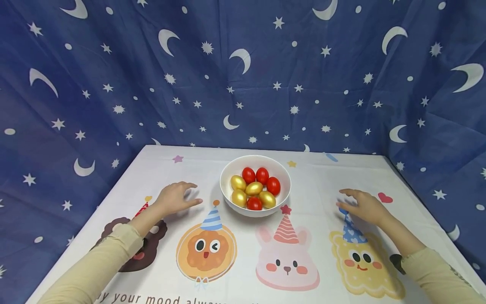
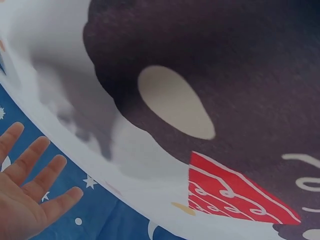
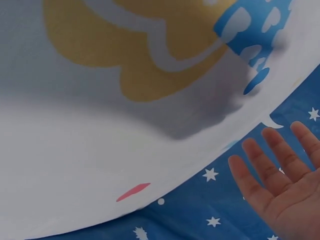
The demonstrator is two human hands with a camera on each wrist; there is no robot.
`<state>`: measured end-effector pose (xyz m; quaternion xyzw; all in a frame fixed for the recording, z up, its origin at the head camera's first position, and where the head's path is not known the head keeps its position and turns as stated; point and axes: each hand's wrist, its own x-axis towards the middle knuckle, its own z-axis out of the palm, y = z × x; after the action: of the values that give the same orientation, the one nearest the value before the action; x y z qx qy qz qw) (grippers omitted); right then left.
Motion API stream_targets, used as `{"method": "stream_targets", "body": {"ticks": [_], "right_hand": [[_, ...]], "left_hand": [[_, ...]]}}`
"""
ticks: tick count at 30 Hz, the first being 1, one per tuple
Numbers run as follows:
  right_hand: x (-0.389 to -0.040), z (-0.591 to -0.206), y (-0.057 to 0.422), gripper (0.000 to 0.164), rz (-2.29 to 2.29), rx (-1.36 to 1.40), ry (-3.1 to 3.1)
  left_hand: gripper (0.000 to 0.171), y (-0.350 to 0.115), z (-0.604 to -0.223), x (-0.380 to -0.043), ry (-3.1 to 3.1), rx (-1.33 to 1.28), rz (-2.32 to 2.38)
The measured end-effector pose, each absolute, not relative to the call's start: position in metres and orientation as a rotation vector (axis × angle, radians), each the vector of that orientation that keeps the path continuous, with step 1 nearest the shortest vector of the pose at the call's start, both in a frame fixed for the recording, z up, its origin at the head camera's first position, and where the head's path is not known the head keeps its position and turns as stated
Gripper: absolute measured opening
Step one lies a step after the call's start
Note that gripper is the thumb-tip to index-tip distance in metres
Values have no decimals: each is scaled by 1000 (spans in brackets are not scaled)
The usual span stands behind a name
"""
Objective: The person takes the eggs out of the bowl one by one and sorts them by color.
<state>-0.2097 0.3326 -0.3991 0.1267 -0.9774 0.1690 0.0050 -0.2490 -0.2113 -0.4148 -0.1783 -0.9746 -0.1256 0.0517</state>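
It looked like a staged recording set rather than a lived-in room. A blue moon-and-star drape (image 1: 243,71) closed off everything beyond and beside the hands, and a cartoon party cloth (image 1: 243,261) covered the table under them.

Below the bowl (image 1: 255,162), printed words on the tablecloth (image 1: 322,177) were cut off by the head view's lower edge. Some red eggs (image 1: 255,203) lay half hidden behind gold eggs (image 1: 254,188).
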Motion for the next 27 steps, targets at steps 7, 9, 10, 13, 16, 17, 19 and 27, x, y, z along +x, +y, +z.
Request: {"method": "stream_targets", "body": {"ticks": [7,9,10,13,16,17,19,27], "right_hand": [[-210,-396,329,49,592,378,-3067],[-210,-395,328,48,618,362,-3072],[-210,-395,327,48,631,353,-3072],[-211,-394,325,45,681,320,-3049],[-210,-394,322,42,764,266,-2998],[-210,-393,320,41,794,248,-2977],[-209,-392,316,41,855,219,-2938],[-204,-388,301,35,1065,232,-2830]], "left_hand": [[60,-205,-411,-250,-2984,-522,-474],[58,-204,-411,-251,-2986,-519,-493],[56,-203,-411,-251,-2985,-520,-501],[51,-201,-412,-251,-2981,-528,-513],[47,-200,-413,-251,-2982,-529,-520],[46,-200,-413,-252,-2981,-528,-524],[43,-200,-414,-252,-2980,-502,-549],[33,-195,-413,-257,-2927,-405,-750]]}}
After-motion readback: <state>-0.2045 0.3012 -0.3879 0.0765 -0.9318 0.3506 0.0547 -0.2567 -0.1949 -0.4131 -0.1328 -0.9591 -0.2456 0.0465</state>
